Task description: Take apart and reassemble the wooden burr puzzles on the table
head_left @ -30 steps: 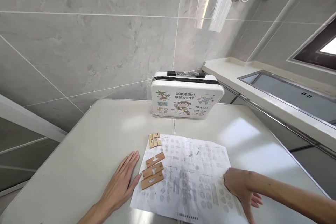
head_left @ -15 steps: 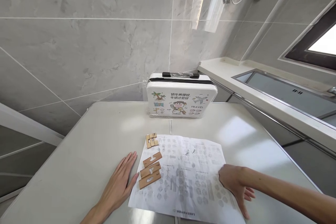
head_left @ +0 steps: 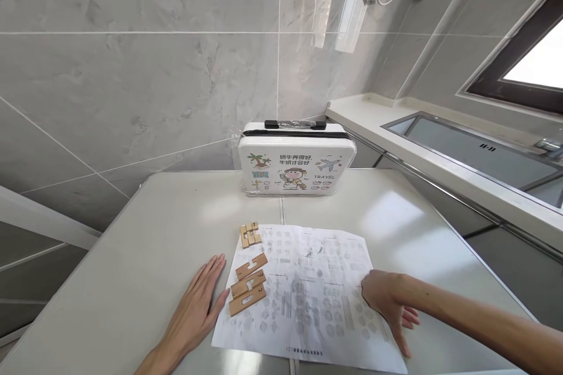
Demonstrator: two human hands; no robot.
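My left hand [head_left: 196, 310] lies flat on the white table [head_left: 145, 246], fingers stretched out, just left of a printed paper sheet [head_left: 308, 293]. Three notched wooden pieces [head_left: 247, 291] rest on the sheet's left edge beside my left fingertips. A small cluster of wooden blocks [head_left: 249, 234] sits at the sheet's top left corner. My right hand [head_left: 389, 304] rests on the sheet's right edge with its fingers pointing down and apart, holding nothing.
A small white case [head_left: 295, 161] with cartoon prints and a black handle stands upright at the table's back edge against the tiled wall. A counter with a steel sink [head_left: 475, 149] runs along the right. Floor drops away at the left.
The view has shifted a little to the right. My right hand has slid slightly inward along the sheet's right edge. My left hand and the wooden pieces stay in place.
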